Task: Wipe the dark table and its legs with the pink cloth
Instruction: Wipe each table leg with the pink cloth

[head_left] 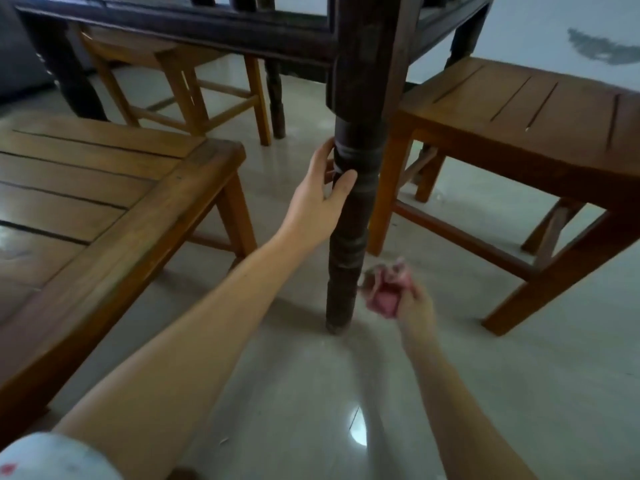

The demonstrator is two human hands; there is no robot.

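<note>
The pink cloth (pixel 384 292) sits bunched in the right hand (pixel 414 308), low and right of centre in the frame, blurred. The fingers curl round it and clamp it. It hangs just right of the lower part of the dark leg (pixel 349 216), near it; whether it touches the wood cannot be told.

That leg runs down the middle of the frame, from the dark table (pixel 214 32) frame along the top edge to the floor (pixel 294 393), where its foot stands. It is turned, with rings and bands along its length.

The left hand (pixel 320 199) reaches in from the lower left and grips the leg at mid height, thumb across the front, fingers wrapping behind on the left side. The two hands are well apart, one high on the leg, the other low beside it.

A brown bench (pixel 104 209) fills the left of the frame, and a second bench (pixel 519 112) stands at right, just beyond the leg. A lighter stool (pixel 194 84) stands under the table at upper left. The floor is pale and glossy, with a bright glare spot at bottom centre. A white sleeve (pixel 52 459) shows at the bottom left corner.
</note>
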